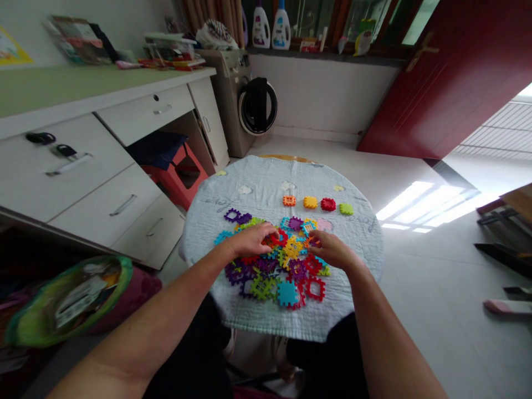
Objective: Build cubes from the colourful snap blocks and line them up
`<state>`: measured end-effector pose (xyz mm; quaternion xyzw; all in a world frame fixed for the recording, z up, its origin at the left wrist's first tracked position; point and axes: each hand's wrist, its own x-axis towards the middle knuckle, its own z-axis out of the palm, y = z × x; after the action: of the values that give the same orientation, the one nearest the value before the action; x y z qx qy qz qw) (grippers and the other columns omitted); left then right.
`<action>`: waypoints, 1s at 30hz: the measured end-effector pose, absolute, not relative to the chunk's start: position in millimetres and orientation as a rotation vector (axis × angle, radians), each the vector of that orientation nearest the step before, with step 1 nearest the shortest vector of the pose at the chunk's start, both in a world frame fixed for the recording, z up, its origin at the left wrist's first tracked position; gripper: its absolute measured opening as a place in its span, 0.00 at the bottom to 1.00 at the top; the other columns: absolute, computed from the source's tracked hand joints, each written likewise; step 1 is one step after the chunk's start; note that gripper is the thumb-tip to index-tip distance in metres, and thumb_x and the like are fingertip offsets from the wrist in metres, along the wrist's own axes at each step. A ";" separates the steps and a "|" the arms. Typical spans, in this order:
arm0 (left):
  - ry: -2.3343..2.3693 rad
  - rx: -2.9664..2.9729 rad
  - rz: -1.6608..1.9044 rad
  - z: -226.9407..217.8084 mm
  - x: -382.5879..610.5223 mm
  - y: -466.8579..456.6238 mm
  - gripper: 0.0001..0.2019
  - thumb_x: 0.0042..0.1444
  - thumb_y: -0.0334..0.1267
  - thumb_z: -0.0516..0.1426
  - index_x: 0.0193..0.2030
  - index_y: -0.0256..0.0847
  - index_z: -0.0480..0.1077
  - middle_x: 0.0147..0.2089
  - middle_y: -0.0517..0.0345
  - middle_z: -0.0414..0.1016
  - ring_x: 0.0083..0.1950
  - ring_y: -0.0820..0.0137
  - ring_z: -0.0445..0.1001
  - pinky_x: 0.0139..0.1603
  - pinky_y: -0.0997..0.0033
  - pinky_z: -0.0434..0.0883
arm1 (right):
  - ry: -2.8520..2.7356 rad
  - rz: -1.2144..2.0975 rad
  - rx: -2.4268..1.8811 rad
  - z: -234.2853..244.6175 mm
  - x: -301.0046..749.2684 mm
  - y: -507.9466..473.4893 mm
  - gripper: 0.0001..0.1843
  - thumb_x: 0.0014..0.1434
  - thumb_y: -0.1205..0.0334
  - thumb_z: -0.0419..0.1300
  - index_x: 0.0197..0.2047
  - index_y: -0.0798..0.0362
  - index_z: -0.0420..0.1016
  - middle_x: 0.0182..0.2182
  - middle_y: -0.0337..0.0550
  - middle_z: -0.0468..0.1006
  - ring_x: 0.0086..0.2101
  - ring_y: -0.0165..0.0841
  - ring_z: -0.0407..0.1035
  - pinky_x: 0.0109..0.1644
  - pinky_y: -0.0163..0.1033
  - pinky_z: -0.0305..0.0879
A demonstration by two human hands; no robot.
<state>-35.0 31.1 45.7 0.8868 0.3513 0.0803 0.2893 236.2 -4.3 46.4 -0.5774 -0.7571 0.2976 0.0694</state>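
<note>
A pile of colourful plastic interlocking tiles with notched edges lies on the round, cloth-covered table [257,180]. My left hand [256,239] reaches into the pile from the left, thumb and fingers curled around a red tile [281,238]. From the right, my right hand [330,249] has its fingertips closed at an orange tile [308,242], partly hidden by them. Between both hands lies a yellow tile with a window pattern [293,246]. Nearer me are a solid blue tile [286,293] and a red frame tile [316,288].
Beyond the pile stand an orange tile [289,200], a yellow tile [310,202], a red tile [328,204] and a green tile [346,209] in a row. Left are white drawers [124,205], a red stool [178,177] and a lined bin [128,277]. A washing machine [228,100] stands behind.
</note>
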 end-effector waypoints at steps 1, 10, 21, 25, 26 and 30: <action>0.950 2.351 0.242 48.3 -36.6 29.0 0.15 0.51 0.31 0.57 0.46 0.42 0.72 0.47 0.55 0.74 0.49 0.66 0.72 0.52 0.67 0.68 | -2.281 0.897 -1.744 46.9 235.8 -4.6 0.15 0.58 0.65 0.57 0.49 0.54 0.72 0.42 0.47 0.79 0.40 0.35 0.72 0.42 0.36 0.63; 1.709 2.032 0.553 8.7 -100.1 62.6 0.13 0.49 0.31 0.55 0.42 0.39 0.73 0.47 0.51 0.76 0.50 0.62 0.74 0.56 0.61 0.69 | -2.299 0.902 -1.748 44.8 235.7 -4.8 0.18 0.57 0.65 0.57 0.52 0.54 0.71 0.43 0.48 0.79 0.40 0.35 0.72 0.44 0.36 0.64; 1.815 1.993 0.572 -22.4 -143.7 93.5 0.23 0.43 0.31 0.57 0.50 0.40 0.71 0.52 0.51 0.75 0.55 0.60 0.72 0.59 0.60 0.68 | -2.317 0.897 -1.752 43.2 240.0 -4.2 0.16 0.58 0.63 0.56 0.50 0.53 0.72 0.40 0.46 0.79 0.37 0.35 0.72 0.41 0.37 0.63; 1.923 2.001 0.480 -24.4 -152.4 92.1 0.27 0.43 0.31 0.60 0.54 0.39 0.68 0.57 0.47 0.73 0.58 0.58 0.71 0.61 0.61 0.66 | -2.330 0.912 -1.727 43.1 240.0 -3.0 0.15 0.58 0.62 0.56 0.49 0.53 0.74 0.40 0.47 0.79 0.37 0.35 0.72 0.41 0.37 0.63; 1.924 2.003 0.451 -25.4 -152.1 91.6 0.27 0.44 0.34 0.61 0.55 0.38 0.68 0.57 0.46 0.73 0.58 0.57 0.71 0.60 0.61 0.66 | -2.341 0.911 -1.726 43.5 239.5 -2.9 0.15 0.58 0.63 0.56 0.49 0.53 0.73 0.40 0.47 0.79 0.37 0.35 0.72 0.41 0.37 0.63; 1.994 2.053 0.408 -30.2 -143.1 93.7 0.26 0.46 0.39 0.62 0.54 0.40 0.68 0.55 0.48 0.74 0.57 0.56 0.71 0.60 0.60 0.65 | -2.350 0.915 -1.749 45.0 237.5 -3.4 0.16 0.58 0.64 0.55 0.50 0.53 0.73 0.42 0.48 0.79 0.38 0.35 0.72 0.42 0.37 0.63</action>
<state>-143.1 93.7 -30.2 0.7045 0.6845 0.1399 0.1250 237.5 -3.4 45.0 -0.5695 -0.7653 0.2978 0.0363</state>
